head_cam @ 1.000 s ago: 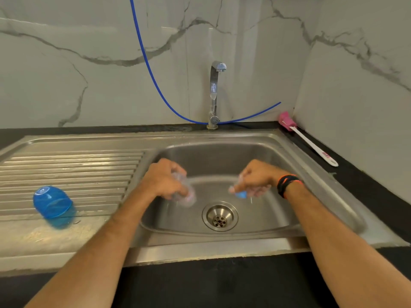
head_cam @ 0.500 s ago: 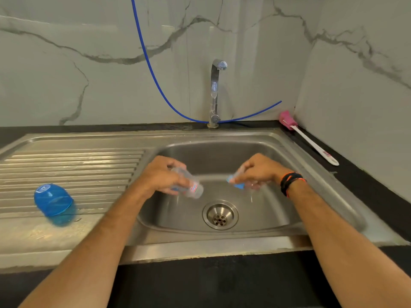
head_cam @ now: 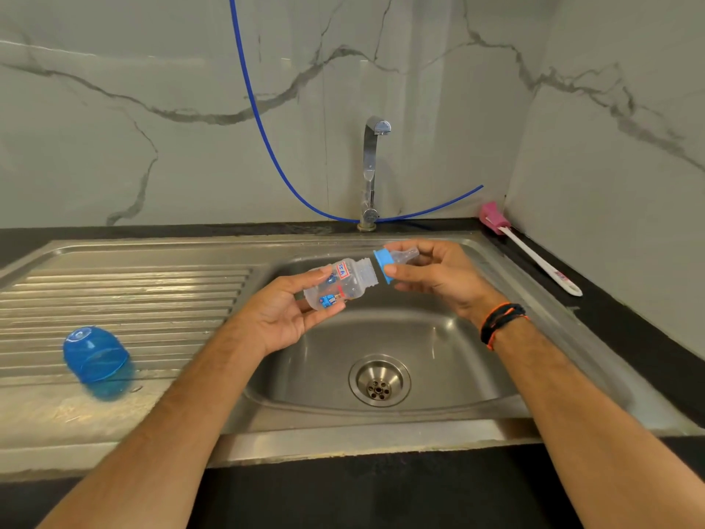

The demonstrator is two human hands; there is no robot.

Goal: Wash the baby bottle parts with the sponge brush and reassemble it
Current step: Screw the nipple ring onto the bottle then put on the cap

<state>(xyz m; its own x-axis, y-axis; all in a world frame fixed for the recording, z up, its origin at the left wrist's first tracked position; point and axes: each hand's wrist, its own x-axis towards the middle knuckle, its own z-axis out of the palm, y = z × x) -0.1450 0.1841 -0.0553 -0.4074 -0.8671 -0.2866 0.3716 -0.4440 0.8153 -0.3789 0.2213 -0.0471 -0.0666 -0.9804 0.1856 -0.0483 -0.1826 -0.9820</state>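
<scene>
Right now I am holding the clear plastic baby bottle body with printed stickers (head_cam: 340,283) in my left hand (head_cam: 284,313), fingers and thumb curling around its base end, above the stainless steel sink basin (head_cam: 431,337). My right hand (head_cam: 438,274) is pinching the blue screw collar with its clear silicone teat (head_cam: 389,263) by the ring. The bottle's long axis is lying nearly level, tilting up to the right, so its threaded neck is facing the collar's open side; the two look just apart or barely touching, and I cannot tell which. I judge the coming move is seating the collar squarely on the threads and twisting. The translucent blue dome cap (head_cam: 95,355) is lying well apart on the ribbed drainboard (head_cam: 126,295), nearer my left hand. The pink-headed sponge brush with a white handle (head_cam: 530,253) is resting on the dark table by the wall.
</scene>
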